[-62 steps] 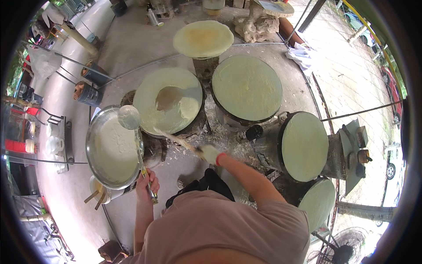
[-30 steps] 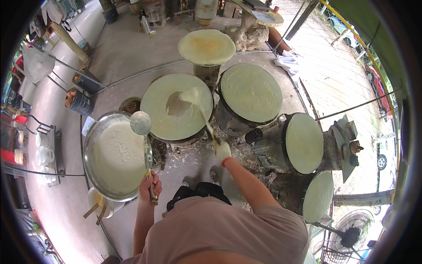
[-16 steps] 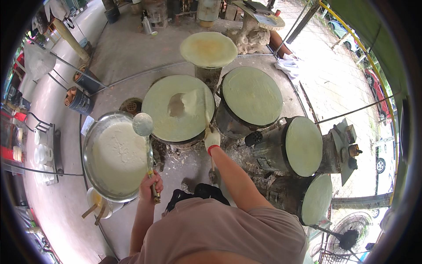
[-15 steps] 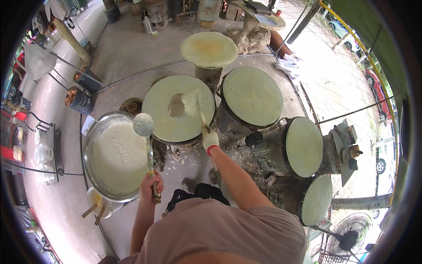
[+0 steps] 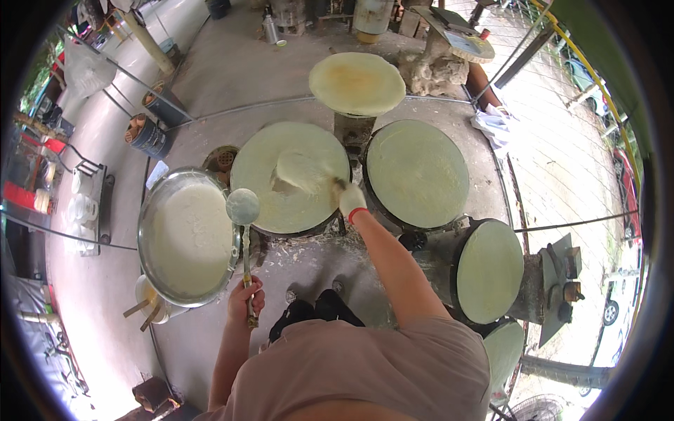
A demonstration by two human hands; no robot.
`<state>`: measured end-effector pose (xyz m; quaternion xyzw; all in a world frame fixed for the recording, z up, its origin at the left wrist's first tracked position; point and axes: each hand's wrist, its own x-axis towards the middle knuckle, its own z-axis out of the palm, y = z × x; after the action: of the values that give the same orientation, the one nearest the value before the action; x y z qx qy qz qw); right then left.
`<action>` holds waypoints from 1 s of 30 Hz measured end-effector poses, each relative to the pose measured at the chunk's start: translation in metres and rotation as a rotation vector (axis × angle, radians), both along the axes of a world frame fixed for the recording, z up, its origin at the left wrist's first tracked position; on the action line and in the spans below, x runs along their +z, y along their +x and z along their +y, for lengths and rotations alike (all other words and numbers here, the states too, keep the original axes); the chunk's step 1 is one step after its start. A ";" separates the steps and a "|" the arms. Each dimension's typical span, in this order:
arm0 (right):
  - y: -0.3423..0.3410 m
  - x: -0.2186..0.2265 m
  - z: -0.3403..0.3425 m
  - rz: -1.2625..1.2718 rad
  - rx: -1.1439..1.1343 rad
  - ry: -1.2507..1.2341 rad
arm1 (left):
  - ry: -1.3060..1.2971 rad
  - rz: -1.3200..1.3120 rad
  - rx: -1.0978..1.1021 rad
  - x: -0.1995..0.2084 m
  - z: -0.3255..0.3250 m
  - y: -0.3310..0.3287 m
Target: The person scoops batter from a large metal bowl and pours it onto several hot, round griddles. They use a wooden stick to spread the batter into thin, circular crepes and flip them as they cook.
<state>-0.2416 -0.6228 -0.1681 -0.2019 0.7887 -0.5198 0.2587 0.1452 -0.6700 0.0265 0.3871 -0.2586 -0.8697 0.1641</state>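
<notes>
In my left hand (image 5: 246,298), the fingers wrap round the handle of a long metal ladle (image 5: 243,205). Its batter-coated bowl hangs between a wide steel basin (image 5: 142,245) of white batter (image 5: 188,238) and a round griddle (image 5: 261,158). My right hand (image 5: 351,199), in a white glove with a red cuff, is closed on a spreader (image 5: 338,185) at the griddle's right side; its blade is blurred. Pale batter covers most of the griddle, with a thicker wet patch (image 5: 300,170) and a small grey bare spot near the middle.
A second coated griddle (image 5: 418,174) stands to the right, with a tilted one (image 5: 490,272) nearer me. Behind is a round pancake-like sheet (image 5: 358,83), browned in the middle, on a stand. A bucket with wooden handles (image 5: 151,302) sits beside the basin.
My right hand and the spreader have moved right and slightly up. The wet batter patch now covers more of the grey bare spot. The whole view has shifted; the ladle stays in my left hand.
</notes>
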 end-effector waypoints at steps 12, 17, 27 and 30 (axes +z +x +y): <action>0.007 0.038 0.007 -0.057 0.345 -0.029 | -0.038 -0.263 0.013 -0.016 0.018 -0.017; 0.038 -0.046 0.068 -0.704 0.211 -0.048 | -0.271 -0.437 -0.142 -0.038 -0.012 -0.047; 0.195 0.068 0.060 -0.860 -0.200 -0.220 | -0.052 -0.034 -0.269 -0.025 -0.060 -0.033; 0.191 0.046 0.045 -0.818 -0.513 -0.312 | -0.156 -0.074 -0.278 0.039 -0.055 0.010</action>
<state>-0.0506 -0.5782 -0.1221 0.1822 0.5599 -0.7147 0.3775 0.1548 -0.7246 0.0652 0.3655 -0.3825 -0.8463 0.0621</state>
